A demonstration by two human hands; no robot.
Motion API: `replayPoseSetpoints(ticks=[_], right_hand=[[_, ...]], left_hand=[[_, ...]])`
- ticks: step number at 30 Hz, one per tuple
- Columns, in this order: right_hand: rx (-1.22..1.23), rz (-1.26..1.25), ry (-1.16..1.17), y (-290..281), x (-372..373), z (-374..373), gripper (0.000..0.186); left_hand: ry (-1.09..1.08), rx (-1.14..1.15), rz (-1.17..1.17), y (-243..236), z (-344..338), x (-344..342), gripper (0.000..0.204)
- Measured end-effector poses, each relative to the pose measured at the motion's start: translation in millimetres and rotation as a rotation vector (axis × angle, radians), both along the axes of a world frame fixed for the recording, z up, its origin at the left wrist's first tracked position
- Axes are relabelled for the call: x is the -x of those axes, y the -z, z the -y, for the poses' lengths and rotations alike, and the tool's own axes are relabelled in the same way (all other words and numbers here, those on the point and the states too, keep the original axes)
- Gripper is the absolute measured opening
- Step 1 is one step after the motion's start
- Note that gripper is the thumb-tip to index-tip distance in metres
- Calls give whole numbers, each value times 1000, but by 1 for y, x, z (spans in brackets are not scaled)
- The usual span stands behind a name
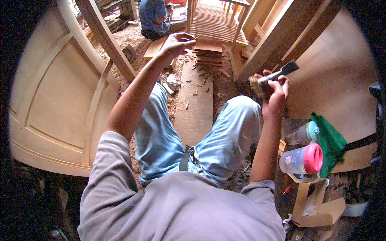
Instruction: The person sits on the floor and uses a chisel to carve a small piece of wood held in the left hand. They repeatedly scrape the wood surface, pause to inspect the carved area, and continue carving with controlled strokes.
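Note:
My left hand (177,46) is raised beyond my left knee, fingers curled and pinched near a small thin item too small to name, in front of a stack of wooden boards (207,54). My right hand (273,92) grips a tool (289,67) above my right knee, with a dark flat end pointing up and right and a frayed, light brown end at the left; I cannot tell its exact kind. Between my legs a long plank (189,112) lies on the floor, scattered with wood chips.
Panelled wooden boards (52,88) stand at left, upright timbers (273,36) and a wide panel (321,80) at right. A co-worker (152,18) sits beyond, beside a slatted frame (205,22). A pink-lidded container (301,158), green bag (329,148) and cardboard (305,201) sit at lower right.

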State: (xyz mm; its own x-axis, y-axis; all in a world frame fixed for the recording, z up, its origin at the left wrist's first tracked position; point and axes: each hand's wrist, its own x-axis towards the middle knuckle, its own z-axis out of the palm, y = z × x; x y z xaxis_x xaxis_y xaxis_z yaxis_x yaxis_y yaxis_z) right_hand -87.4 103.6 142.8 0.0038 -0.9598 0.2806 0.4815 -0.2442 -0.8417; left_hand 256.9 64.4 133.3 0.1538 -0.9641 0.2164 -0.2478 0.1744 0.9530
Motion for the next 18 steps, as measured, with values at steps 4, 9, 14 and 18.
replayPoseSetpoints(ticks=[4,9,14,18], right_hand=[[79,-198,111,-4,-35,37,31],[-65,-458,72,3,-72,98,16],[22,-491,37,37,-118,124,75],[-115,-453,-203,78,-139,126,90]], left_hand=[[99,-50,-89,14,21,-6,31],[116,-44,-76,44,60,-6,30],[102,-54,-214,74,76,-12,32],[-123,-287,-278,92,78,-15,33]])
